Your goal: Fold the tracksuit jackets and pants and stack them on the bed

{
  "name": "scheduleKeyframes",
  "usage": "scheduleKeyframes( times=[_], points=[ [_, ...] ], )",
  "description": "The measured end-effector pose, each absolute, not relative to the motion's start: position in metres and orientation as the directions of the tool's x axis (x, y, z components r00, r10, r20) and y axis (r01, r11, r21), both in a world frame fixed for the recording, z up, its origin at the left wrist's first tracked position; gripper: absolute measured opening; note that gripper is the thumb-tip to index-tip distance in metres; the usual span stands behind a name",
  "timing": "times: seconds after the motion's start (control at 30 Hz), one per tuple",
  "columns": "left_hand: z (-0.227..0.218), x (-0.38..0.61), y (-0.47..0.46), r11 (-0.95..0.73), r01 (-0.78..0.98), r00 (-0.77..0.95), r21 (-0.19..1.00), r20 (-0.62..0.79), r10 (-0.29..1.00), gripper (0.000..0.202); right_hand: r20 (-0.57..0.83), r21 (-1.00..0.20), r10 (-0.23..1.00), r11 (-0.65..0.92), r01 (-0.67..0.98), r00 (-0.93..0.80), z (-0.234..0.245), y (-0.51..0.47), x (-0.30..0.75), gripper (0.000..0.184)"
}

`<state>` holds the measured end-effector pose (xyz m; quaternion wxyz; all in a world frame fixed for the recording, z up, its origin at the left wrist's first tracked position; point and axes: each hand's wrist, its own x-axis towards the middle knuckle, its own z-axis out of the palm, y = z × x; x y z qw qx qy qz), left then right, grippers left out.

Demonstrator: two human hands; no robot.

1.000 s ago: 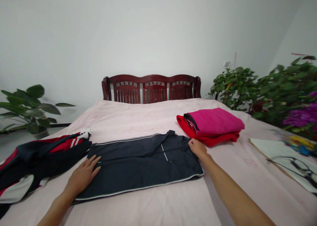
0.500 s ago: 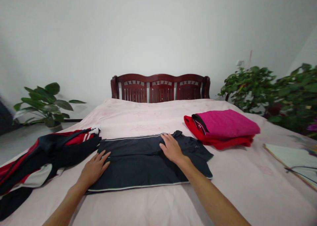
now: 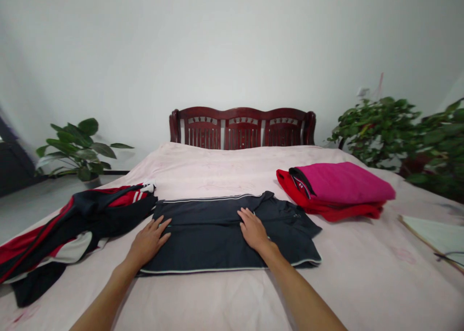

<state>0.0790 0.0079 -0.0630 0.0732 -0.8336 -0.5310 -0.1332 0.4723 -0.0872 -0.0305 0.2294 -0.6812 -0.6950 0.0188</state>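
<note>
A dark navy jacket with white piping (image 3: 224, 239) lies folded flat on the pale pink bedsheet (image 3: 232, 169). My left hand (image 3: 148, 241) rests open on its left end, fingers spread. Near the middle of the jacket, my right hand (image 3: 253, 229) lies flat on the cloth, holding nothing. To the left, almost touching the jacket, lies a crumpled black, red and white track garment (image 3: 76, 224). A folded magenta and red cloth stack (image 3: 337, 188) sits beyond my right hand, apart from it.
A dark wooden headboard (image 3: 242, 128) closes the far end of the bed. Leafy potted plants stand at the left (image 3: 79, 150) and right (image 3: 377, 133). A white flat sheet or board (image 3: 435, 239) lies at the bed's right edge, with a thin dark wire on it.
My right hand has moved from the jacket's far right edge to its middle, and my left hand has shifted onto the left end. The whole scene has slid rightward in view.
</note>
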Motion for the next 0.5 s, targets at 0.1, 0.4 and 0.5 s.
scheduleKeyframes(
  times=[0.1, 0.4, 0.5],
  points=[
    [-0.061, 0.081, 0.006, -0.417, 0.909, 0.389, 0.029, 0.303, 0.870, 0.053, 0.438, -0.370, 0.895, 0.091, 0.924, 0.087, -0.029, -0.095, 0.471, 0.036],
    [-0.055, 0.085, 0.001, -0.392, 0.919, 0.363, 0.041, 0.302, 0.882, 0.051, 0.530, -0.216, 0.835, 0.298, 0.930, -0.144, -0.024, -0.116, 0.460, 0.021],
    [-0.056, 0.085, 0.001, -0.403, 0.914, 0.372, 0.042, 0.305, 0.876, 0.052, 0.504, -0.188, 0.846, 0.305, 0.934, -0.175, -0.022, -0.117, 0.459, 0.020]
  ],
)
